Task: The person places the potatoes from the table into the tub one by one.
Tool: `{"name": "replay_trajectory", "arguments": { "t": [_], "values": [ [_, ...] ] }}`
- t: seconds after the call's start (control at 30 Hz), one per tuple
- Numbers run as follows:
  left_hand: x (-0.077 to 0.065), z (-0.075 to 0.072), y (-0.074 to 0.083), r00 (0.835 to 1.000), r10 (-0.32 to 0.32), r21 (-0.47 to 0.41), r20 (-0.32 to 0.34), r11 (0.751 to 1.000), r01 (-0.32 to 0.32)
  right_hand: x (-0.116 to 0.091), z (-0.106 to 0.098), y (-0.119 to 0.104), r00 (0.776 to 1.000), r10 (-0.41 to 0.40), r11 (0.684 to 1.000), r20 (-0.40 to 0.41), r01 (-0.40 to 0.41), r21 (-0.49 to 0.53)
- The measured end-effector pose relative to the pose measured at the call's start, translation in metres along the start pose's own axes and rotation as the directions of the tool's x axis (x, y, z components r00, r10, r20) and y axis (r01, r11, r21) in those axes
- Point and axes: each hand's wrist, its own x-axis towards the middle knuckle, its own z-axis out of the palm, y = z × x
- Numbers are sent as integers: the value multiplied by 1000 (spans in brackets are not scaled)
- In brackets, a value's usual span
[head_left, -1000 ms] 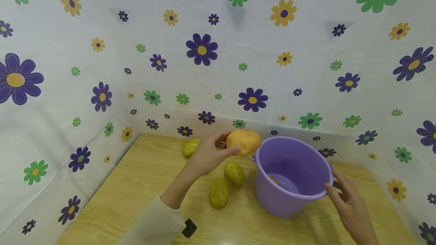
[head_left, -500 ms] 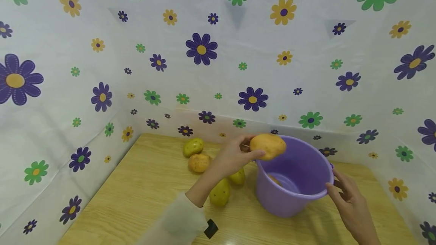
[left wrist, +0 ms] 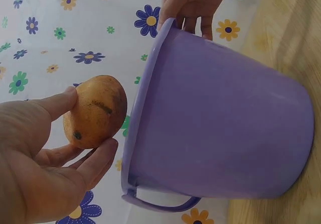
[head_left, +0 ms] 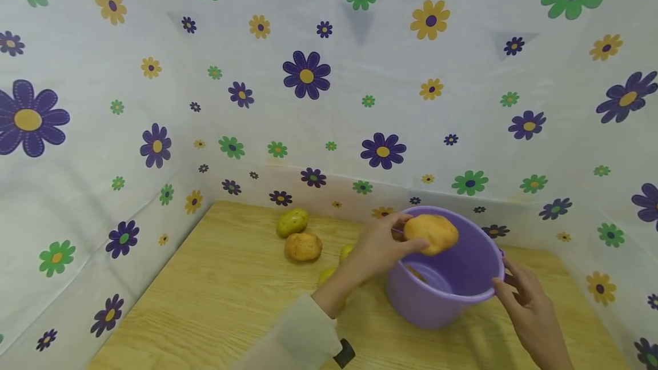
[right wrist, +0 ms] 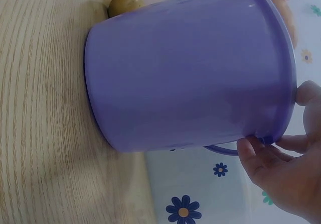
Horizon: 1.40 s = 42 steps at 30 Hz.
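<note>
My left hand (head_left: pixel 382 244) pinches a yellow-brown potato (head_left: pixel 432 234) between thumb and fingers, over the mouth of a purple bucket (head_left: pixel 426 307). In the left wrist view the potato (left wrist: pixel 95 111) shows a dark scar and a dark spot, beside the bucket's rim (left wrist: pixel 143 98). My right hand (head_left: pixel 532 307) grips the bucket's right rim, the thumb on the near side and the fingers by the handle joint, as the right wrist view shows. The bucket stands upright. Inside it lies a brownish-orange piece (head_left: pixel 415 272), mostly hidden by the wall.
Left of the bucket, on the wooden table (head_left: pixel 221 290), lie a green potato (head_left: pixel 292 222) and a brown potato (head_left: pixel 303 246). Two more greenish potatoes are partly hidden behind my left forearm. A flower-printed sheet (head_left: pixel 308 119) hangs behind and at the sides.
My left hand has carried the potato rightward, from left of the bucket to over its mouth. The brown potato on the table has come into view. The right hand has stayed on the rim.
</note>
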Motion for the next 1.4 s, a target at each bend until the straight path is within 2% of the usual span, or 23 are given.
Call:
{"name": "replay_trajectory", "arguments": {
  "t": [0.3,0.57,0.93,1.2,1.4],
  "values": [
    [4,15,0,1000,0,16,5,1000,0,-1,0,0,1000,4,1000,-5,-4,-8],
    [1,20,-5,1000,-7,39,0,999,7,-1,0,1,1000,5,1000,-3,-5,-12],
    [-3,13,-6,999,45,16,-20,999,-45,0,1,0,1000,26,1000,-6,-26,-4],
    [-5,3,-5,994,108,-12,-31,994,-108,-1,2,0,1000,15,1000,-12,-15,1],
    [-11,-5,-5,993,112,-25,-33,993,-113,-1,2,0,1000,19,1000,-16,-19,-2]
  ]
}}
